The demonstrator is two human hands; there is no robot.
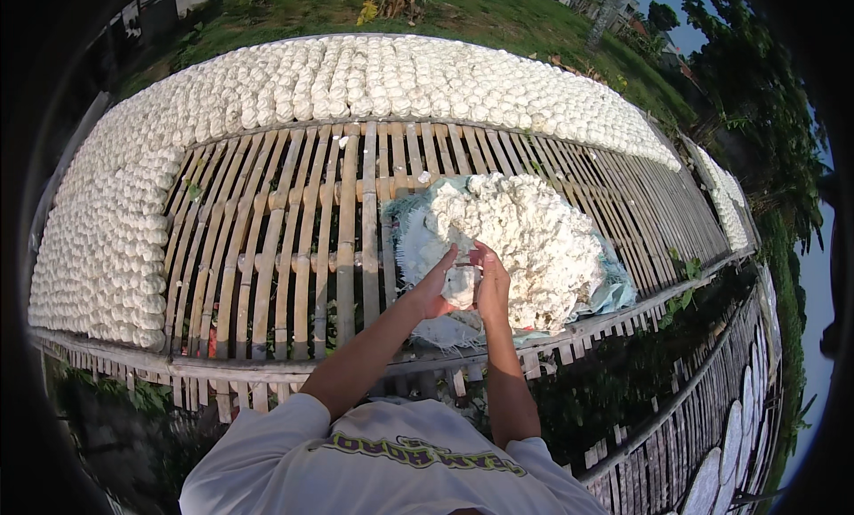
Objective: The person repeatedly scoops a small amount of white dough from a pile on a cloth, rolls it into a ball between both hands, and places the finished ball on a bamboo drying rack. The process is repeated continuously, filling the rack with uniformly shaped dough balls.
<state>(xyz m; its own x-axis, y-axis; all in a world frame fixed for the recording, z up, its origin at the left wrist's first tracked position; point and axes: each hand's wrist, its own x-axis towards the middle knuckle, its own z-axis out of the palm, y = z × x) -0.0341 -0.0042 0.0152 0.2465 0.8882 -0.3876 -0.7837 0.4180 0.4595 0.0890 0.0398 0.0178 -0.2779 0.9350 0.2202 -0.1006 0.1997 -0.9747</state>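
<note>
White moulded lumps in rows (267,97) already lined the slatted bamboo worktop (294,239) along two edges; its middle was bare (much left), the left hand (433,288) and right hand (492,288) pressing a white lump (461,285) beside the crumbly white heap (525,239)

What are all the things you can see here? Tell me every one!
white lump: one, white, pressed between both hands
white heap: one big pile, white, on the sheet at the rack's near edge
sheet: one, pale blue-green, under the heap
small white mounds: too many to count, white, in rows along the rack's far and left sides
bamboo rack: one, tan slats, centre
grass: green, beyond the rack
left hand: on the lump's left
right hand: on the lump's right
</note>
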